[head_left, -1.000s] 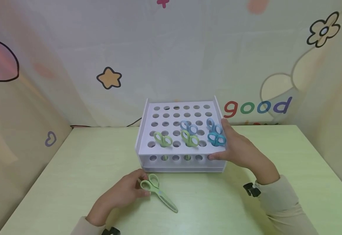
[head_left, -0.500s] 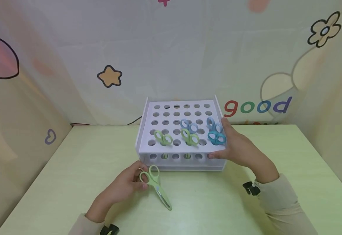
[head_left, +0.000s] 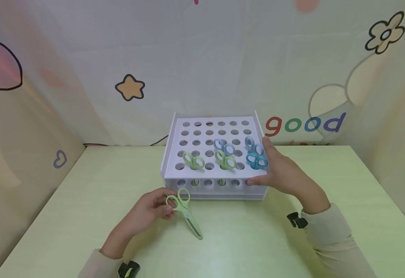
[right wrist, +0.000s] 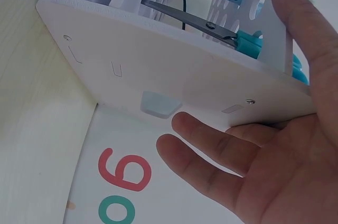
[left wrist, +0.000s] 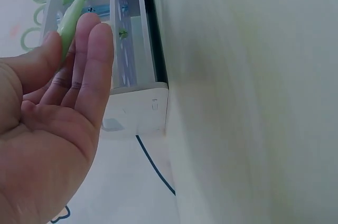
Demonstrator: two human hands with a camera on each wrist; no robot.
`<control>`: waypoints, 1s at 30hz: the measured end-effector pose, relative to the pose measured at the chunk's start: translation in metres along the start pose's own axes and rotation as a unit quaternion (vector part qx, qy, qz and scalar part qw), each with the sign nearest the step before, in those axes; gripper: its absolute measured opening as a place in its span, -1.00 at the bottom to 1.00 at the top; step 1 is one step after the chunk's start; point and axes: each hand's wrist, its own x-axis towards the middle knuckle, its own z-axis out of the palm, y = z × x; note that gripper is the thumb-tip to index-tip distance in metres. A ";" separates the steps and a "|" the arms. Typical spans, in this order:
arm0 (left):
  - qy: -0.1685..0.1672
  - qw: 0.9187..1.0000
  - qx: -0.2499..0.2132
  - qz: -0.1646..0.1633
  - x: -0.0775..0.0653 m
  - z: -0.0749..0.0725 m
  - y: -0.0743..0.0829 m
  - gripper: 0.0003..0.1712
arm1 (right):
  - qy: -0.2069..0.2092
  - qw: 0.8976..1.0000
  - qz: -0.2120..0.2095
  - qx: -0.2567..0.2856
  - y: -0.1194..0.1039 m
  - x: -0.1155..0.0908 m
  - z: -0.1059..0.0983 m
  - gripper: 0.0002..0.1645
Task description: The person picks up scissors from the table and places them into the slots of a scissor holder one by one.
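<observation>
My left hand (head_left: 150, 206) pinches a pair of light green scissors (head_left: 187, 215) by a handle ring, between thumb and fingers. Their blades point down and to the right, in front of the rack. A white rack (head_left: 170, 172) with rows of round holes stands before me. Set in its holes, handles up, are two green pairs, two light blue pairs and one pair of teal scissors (head_left: 256, 161). My right hand (head_left: 285, 173) holds the rack's right front corner, thumb at the front edge. In the right wrist view the teal pair's dark blade (right wrist: 195, 19) shows inside, and two fingers lie off the side panel (right wrist: 158, 65).
The pale green table (head_left: 230, 239) spreads out around the rack. Behind it hangs a light cloth backdrop (head_left: 202, 69) printed with a star, a flower and the word good. A thin dark cable (head_left: 159, 141) runs behind the rack at the left.
My left hand has moved slightly forward, towards the rack, with the green scissors, and their blades have swung to point more steeply down. The right hand stays on the rack. The head view has tilted slightly.
</observation>
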 end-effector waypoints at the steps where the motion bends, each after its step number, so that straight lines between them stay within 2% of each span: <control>1: 0.004 1.000 0.001 -0.001 0.000 -0.001 0.000 -0.66 | 0.000 1.000 0.000 0.000 0.000 0.000 0.000 0.68; 14: 0.059 0.997 -0.007 -0.047 -0.003 -0.004 0.010 -0.62 | -0.004 1.000 0.012 -0.002 0.001 0.002 0.001 0.71; 19: 0.042 0.997 0.006 -0.069 -0.005 -0.008 0.013 -0.56 | -0.007 1.000 0.016 -0.003 0.001 0.002 -0.001 0.74; 23: 0.022 0.997 0.016 -0.071 -0.006 -0.012 0.014 -0.61 | -0.010 1.000 0.020 -0.003 0.000 0.001 -0.002 0.77; 30: 0.046 0.997 0.009 -0.064 -0.007 -0.012 0.017 -0.78 | -0.015 1.000 0.027 -0.004 -0.002 0.002 -0.001 0.78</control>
